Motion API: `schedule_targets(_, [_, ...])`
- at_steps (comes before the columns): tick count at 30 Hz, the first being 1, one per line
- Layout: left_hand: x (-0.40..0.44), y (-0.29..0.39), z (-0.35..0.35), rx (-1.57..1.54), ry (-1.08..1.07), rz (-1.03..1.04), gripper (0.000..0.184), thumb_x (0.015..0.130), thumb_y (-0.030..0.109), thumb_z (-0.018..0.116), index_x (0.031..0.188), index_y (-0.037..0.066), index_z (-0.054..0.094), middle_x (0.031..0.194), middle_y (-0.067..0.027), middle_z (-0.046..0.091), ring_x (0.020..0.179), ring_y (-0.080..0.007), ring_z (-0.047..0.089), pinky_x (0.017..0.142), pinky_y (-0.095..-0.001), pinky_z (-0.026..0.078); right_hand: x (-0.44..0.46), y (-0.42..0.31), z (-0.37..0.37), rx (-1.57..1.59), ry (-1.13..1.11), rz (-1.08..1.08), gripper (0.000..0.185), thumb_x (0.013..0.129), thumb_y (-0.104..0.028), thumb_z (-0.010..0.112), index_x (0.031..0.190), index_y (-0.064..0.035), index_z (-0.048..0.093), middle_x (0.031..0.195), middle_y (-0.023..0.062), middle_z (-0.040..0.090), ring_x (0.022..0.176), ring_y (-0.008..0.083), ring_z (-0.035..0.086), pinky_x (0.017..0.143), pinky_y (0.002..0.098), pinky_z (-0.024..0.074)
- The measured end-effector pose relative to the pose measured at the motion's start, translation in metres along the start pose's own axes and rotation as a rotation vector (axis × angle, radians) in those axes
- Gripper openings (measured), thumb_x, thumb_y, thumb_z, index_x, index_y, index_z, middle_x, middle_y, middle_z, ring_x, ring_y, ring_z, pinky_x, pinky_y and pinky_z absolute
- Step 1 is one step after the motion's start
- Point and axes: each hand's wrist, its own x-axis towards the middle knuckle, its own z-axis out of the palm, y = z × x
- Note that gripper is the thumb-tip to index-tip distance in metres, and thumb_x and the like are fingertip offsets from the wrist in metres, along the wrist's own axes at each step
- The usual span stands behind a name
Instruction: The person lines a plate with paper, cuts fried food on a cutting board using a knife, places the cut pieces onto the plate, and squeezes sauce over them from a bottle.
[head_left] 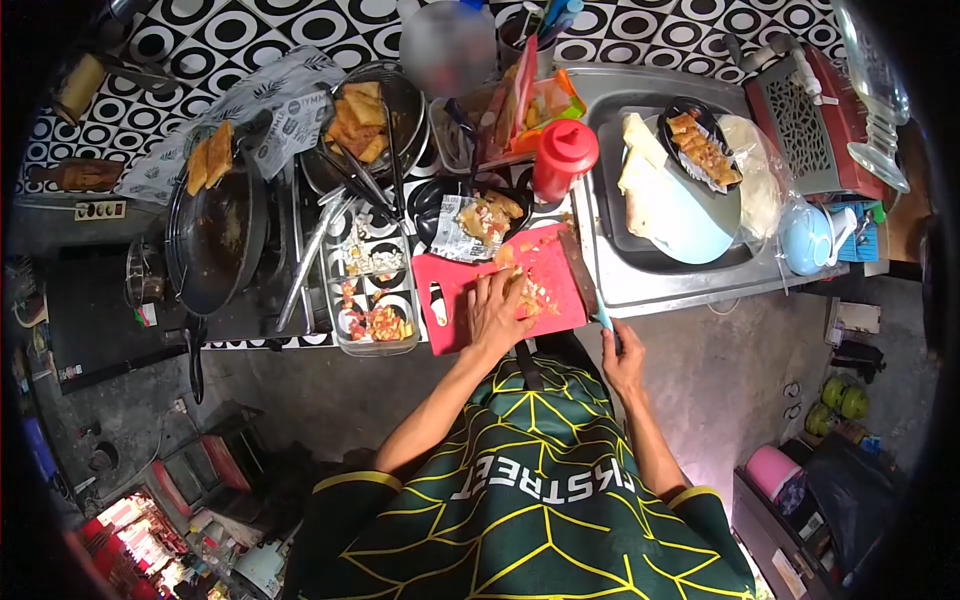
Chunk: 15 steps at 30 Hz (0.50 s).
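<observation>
Spreading the left hand (495, 318) over a red cutting board (455, 275), with fingers fanned and closed around nothing visible, while grasping a knife (581, 273) by its pale blue handle in the right hand (624, 358), just off the board's near right corner. Pointing the blade away from the body, with its long axis slanting slightly leftward along the board's right edge. Bringing the left fingertips closer than the right hand to the chopped food (542, 292) on the board's right half, with the blade on the opposite side of that food. Working with a clear container (375, 348) of diced pieces to the left of the board and a black dish (426, 212) just beyond it. Covering part of the board, and perhaps some food, with the left palm; leaving unclear any contact between blade and board, and any exact identity for the small chopped pieces
</observation>
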Motion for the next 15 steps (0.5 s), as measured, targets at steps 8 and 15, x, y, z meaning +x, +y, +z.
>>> schedule_targets(8, [0.008,-0.006,0.018,0.005,0.021,-0.007,0.07,0.064,0.027,0.084,0.127,0.013,0.056,0.123,-0.0064,0.053,0.112,-0.0282,0.047,0.091,-0.0427,0.039,-0.002,-0.013,0.012,0.079,-0.113,-0.027,0.023,0.092,-0.01,0.058,0.112,0.0014,0.065,0.084,0.02,0.062,0.076,0.0352,0.063,0.069,0.0399,0.0489])
schedule_targets(15, [0.012,-0.004,0.014,0.007,0.038,-0.036,0.07,0.06,0.033,0.086,0.123,0.013,0.06,0.124,-0.0051,0.053,0.113,-0.0273,0.046,0.093,-0.0425,0.038,0.005,-0.019,-0.004,0.091,-0.157,0.004,0.023,0.091,-0.01,0.06,0.11,0.0008,0.066,0.083,0.019,0.064,0.073,0.0316,0.064,0.066,0.0365,0.049])
